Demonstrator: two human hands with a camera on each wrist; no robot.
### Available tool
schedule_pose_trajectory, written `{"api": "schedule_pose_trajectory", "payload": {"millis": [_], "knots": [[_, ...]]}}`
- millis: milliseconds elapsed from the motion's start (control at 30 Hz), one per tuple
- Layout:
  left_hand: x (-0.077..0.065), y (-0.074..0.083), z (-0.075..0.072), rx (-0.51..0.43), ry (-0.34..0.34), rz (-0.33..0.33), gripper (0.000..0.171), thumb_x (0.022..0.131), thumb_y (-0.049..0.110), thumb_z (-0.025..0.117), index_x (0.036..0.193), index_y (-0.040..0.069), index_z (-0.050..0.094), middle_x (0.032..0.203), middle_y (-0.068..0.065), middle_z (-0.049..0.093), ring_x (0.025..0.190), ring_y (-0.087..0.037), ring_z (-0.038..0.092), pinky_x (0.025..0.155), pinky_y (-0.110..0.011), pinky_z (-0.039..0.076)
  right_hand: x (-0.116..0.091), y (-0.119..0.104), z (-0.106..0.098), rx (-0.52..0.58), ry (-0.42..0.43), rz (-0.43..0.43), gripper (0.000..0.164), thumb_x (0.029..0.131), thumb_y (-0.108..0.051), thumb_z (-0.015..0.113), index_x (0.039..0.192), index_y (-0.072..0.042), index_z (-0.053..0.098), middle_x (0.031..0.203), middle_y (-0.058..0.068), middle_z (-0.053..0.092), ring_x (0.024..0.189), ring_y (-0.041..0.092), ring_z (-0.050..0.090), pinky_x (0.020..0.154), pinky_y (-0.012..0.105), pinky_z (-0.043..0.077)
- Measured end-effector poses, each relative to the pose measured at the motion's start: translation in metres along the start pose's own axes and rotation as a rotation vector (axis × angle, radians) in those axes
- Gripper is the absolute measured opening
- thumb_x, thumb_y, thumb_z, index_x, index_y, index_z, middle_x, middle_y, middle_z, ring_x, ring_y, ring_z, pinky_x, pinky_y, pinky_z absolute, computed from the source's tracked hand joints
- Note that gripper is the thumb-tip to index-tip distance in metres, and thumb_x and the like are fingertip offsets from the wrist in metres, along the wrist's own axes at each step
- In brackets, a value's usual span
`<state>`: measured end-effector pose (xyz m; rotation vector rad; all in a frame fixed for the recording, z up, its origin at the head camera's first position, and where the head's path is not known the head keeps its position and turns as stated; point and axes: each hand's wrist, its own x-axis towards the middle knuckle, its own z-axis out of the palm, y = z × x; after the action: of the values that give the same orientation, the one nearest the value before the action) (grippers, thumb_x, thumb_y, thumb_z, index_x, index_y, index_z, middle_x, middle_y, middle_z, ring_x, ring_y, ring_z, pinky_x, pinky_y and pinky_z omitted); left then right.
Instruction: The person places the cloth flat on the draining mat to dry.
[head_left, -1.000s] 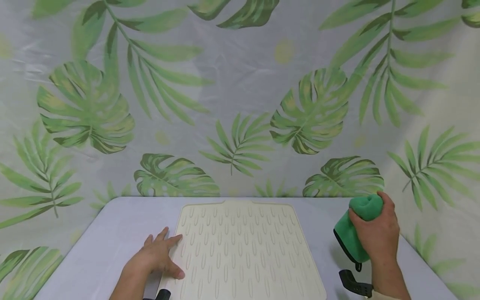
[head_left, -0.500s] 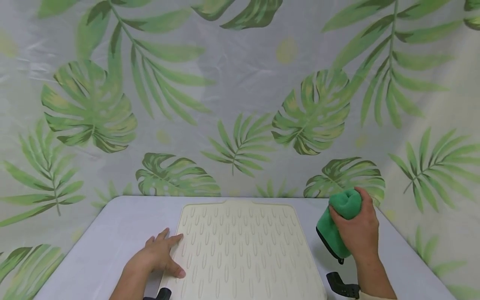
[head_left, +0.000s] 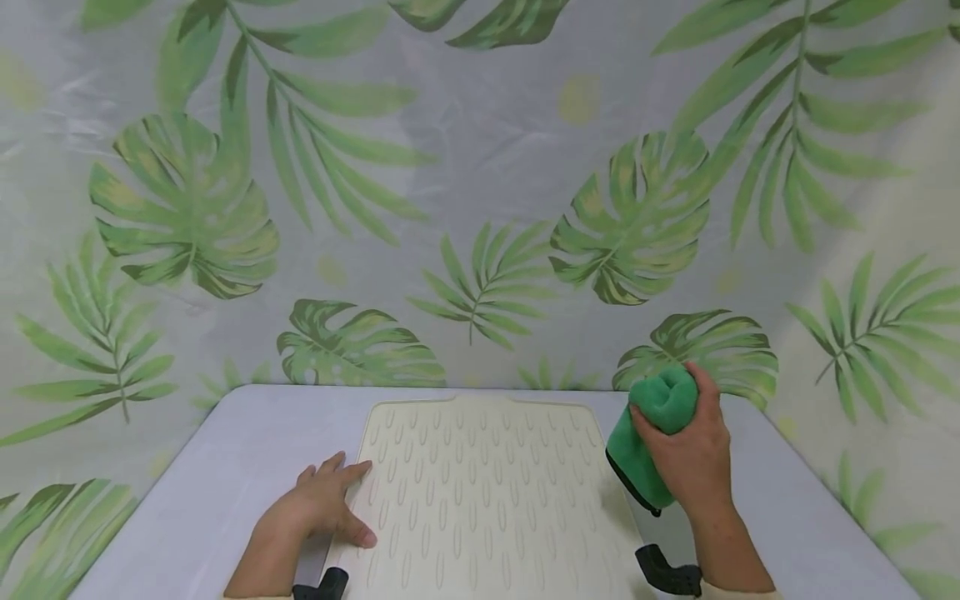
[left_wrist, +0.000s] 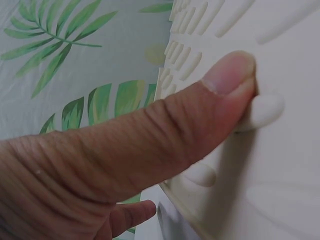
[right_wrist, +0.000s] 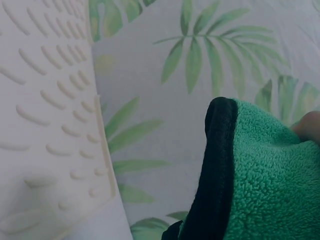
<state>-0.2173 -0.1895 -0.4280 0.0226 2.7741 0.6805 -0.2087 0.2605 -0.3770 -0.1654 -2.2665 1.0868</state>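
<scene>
A cream mat (head_left: 487, 492) with rows of raised oval ridges lies on the white table in the head view. My left hand (head_left: 318, 504) rests at its left edge with fingers spread. The thumb (left_wrist: 220, 95) touches the ridged surface in the left wrist view. Over the mat's right edge, my right hand (head_left: 693, 450) grips a folded green cloth (head_left: 645, 450) with black edging. The cloth's fluffy pile (right_wrist: 275, 180) and dark border fill the lower right of the right wrist view, where most of that hand is hidden.
White table (head_left: 255, 433) surface shows on both sides of the mat. Behind it hangs a pale curtain (head_left: 480, 183) printed with green leaves. A black wrist mount (head_left: 667, 571) sits below the right hand, and another mount (head_left: 322, 583) below the left.
My right hand has moved left with the green cloth, from beside the mat to over its right edge. The left hand keeps its place on the mat. The head view has shifted slightly.
</scene>
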Motion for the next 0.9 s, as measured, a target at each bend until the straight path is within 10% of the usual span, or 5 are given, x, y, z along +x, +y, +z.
{"api": "schedule_pose_trajectory", "payload": {"millis": [400, 900], "knots": [[0.000, 0.000, 0.000, -0.006, -0.001, -0.005, 0.117, 0.048, 0.046, 0.097, 0.151, 0.015, 0.051, 0.163, -0.030, 0.028, 0.147, -0.067, 0.014, 0.107, -0.084, 0.026, -0.014, -0.012, 0.022, 0.051, -0.178, -0.053, 0.100, 0.087, -0.013, 0.070, 0.163, -0.024, 0.007, 0.154, 0.024, 0.027, 0.118, 0.039, 0.046, 0.089, 0.058, 0.045], [0.002, 0.001, -0.004, 0.006, 0.017, -0.003, 0.115, 0.047, 0.045, 0.099, 0.149, 0.016, 0.053, 0.162, -0.031, 0.030, 0.146, -0.068, 0.015, 0.106, -0.084, 0.026, -0.028, -0.028, 0.047, 0.150, -0.176, -0.189, 0.096, 0.089, -0.009, 0.074, 0.163, -0.021, 0.014, 0.158, 0.024, 0.029, 0.136, 0.044, 0.042, 0.102, 0.064, 0.041]]}}
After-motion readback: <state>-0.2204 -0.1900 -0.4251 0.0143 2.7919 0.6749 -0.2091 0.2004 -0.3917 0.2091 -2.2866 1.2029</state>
